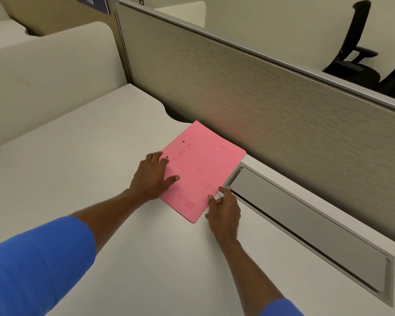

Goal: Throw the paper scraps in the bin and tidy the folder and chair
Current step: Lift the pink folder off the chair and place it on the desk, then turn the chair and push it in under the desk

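Left hand (pixel 152 176) is flat on the pink folder (pixel 201 172), fingers spread wide, palm pressing down over the folder's left edge near the two punched holes, thumb stretched out across the printed cover. Nothing gripped there, just an open palm laid on top. Right hand (pixel 224 209) sits at the folder's near right edge, fingers loosely curled, thumb and forefinger tips touching the edge close to the near corner; whether it pinches the cover or only nudges it, I cannot tell. Both forearms reach in from below, with blue sleeves (pixel 32 265) at the elbows.

The folder lies closed and flat on the white desk (pixel 82 156), turned at an angle, its far corner close to the grey partition panel (pixel 260 92) that runs along the back of the desk. Just right of the folder, touching or nearly touching its right edge, is the grey cable tray lid (pixel 306 224) set into the desk surface, raised at a slight tilt. Beyond the partition, upper right, a black office chair (pixel 356 55) stands on the far side, well apart from the hands. Upper left, cream-coloured seating (pixel 50 71) and a blue sign reading 110 (pixel 92 3).
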